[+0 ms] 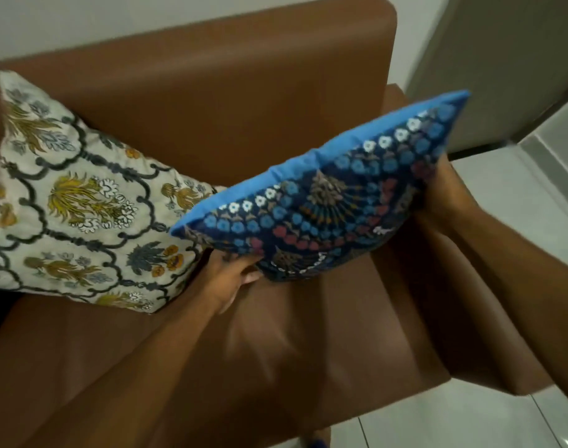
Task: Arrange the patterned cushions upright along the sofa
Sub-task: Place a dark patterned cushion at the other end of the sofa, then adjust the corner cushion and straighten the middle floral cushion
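A dark blue cushion point(324, 202) with a flower pattern and a plain light-blue back hangs tilted above the right end of the brown leather sofa point(211, 108). My left hand point(234, 276) grips its lower left edge from underneath. My right hand point(444, 192) holds its right side, the fingers hidden behind the fabric. A cream cushion point(72, 202) with yellow and grey floral medallions leans against the sofa back on the left, its right corner tucked behind the blue cushion.
The sofa's right armrest point(470, 334) runs under my right forearm. White floor tiles point(518, 195) lie to the right of the sofa, and a grey wall panel point(502, 59) stands beyond. The seat point(292, 334) lies beneath the blue cushion.
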